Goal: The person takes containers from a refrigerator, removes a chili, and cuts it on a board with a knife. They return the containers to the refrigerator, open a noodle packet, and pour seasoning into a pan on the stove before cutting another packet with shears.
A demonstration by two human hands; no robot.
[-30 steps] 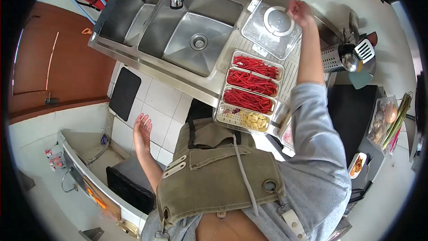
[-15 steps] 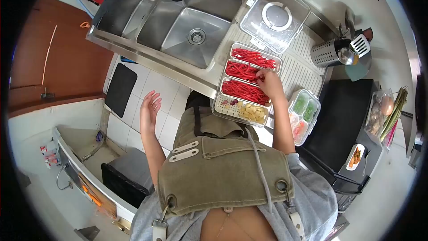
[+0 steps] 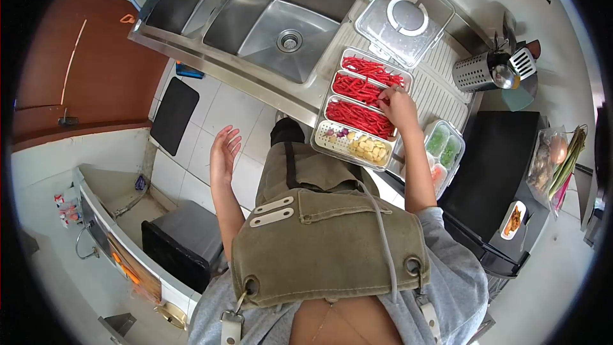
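My right hand (image 3: pixel 401 108) is at the right end of the second basket, fingers curled and pinched among the red chilies (image 3: pixel 355 88). What lies between the fingertips is partly hidden, but chilies are right at them. The clear box (image 3: pixel 317 145) holds several white baskets in a row. Three carry red chilies; the nearest has peeled garlic cloves (image 3: pixel 370 149) and a few small purple-red pieces (image 3: pixel 342 133). Away from the counter, my left hand (image 3: pixel 225 153) hangs in the air over the floor, fingers apart and holding nothing.
A clear lid with a white ring (image 3: pixel 429 28) lies on the drainboard behind the box. Left of it is the steel sink (image 3: pixel 255 42). To the right are a utensil holder (image 3: pixel 471 74), a sectioned box with green pieces (image 3: pixel 452 166) and a black stovetop (image 3: pixel 491 166).
The camera view has shifted slightly, so the counter sits higher and further right. My right hand stays at the second chili basket. My left hand remains raised and open.
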